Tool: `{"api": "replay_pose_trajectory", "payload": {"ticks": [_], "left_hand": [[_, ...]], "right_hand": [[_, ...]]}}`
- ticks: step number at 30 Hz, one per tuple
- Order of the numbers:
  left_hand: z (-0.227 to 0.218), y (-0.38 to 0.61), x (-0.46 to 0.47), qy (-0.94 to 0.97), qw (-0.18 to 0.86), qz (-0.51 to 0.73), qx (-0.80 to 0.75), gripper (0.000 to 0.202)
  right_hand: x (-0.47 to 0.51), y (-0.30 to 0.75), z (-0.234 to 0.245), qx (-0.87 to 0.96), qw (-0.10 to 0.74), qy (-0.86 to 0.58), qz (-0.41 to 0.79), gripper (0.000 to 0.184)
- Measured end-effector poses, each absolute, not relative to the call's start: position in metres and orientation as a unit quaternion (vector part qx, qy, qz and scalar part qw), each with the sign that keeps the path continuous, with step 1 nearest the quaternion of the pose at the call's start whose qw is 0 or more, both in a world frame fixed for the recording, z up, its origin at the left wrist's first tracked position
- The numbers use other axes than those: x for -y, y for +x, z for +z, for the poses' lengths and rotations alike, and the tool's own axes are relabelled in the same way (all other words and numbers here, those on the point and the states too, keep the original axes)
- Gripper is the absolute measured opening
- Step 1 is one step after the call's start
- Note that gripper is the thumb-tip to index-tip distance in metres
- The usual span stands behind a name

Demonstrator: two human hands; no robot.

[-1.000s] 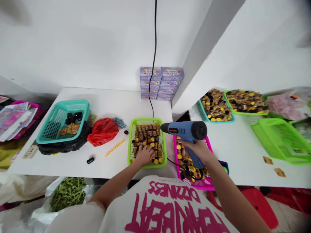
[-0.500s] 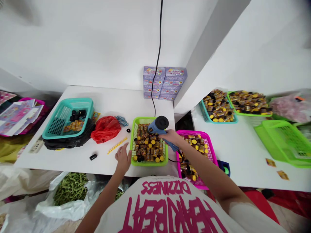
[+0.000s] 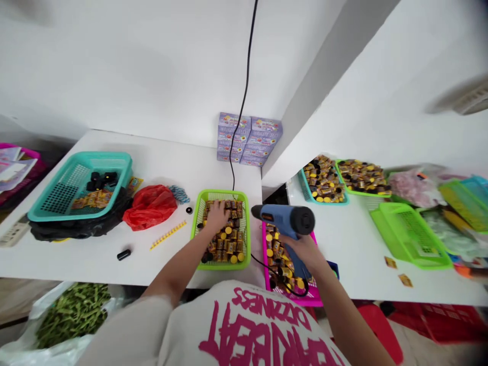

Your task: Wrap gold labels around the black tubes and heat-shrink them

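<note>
blue-and-black pistol-shaped plastic heat gun: above magenta plastic basket; likely rigid, top-heavy, best held by its handle, where right hand clasps. left hand: on small brown-and-yellow cylinders; finger closure cannot be told.

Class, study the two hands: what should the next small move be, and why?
Probably lift the left hand from the lime-green basket: it is among the small containers there, while the right hand holds a blue gun-shaped tool, nozzle pointing that way.
</note>
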State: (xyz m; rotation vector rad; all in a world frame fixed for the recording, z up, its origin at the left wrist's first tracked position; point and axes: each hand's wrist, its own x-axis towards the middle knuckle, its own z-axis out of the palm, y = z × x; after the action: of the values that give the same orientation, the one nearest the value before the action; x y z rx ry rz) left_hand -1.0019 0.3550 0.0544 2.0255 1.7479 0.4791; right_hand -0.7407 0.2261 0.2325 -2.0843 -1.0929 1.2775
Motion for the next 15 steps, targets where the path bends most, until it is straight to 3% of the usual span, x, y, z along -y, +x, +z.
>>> {"api": "replay_pose_trajectory", "payload": {"ticks": [7, 15], "left_hand": [[0.039, -0.958, -0.307, 0.791, 0.224, 0.083, -0.563, 0.055], [0.063, -1.032, -0.241, 0.847, 0.225, 0.065, -0.477, 0.041]], "right_hand": [[-0.226, -0.73, 0.249, 0.34, 0.332, -0.75, 0.461, 0.028], [-0.251, -0.753, 0.231, 0.38, 0.241, -0.742, 0.496, 0.022]]}}
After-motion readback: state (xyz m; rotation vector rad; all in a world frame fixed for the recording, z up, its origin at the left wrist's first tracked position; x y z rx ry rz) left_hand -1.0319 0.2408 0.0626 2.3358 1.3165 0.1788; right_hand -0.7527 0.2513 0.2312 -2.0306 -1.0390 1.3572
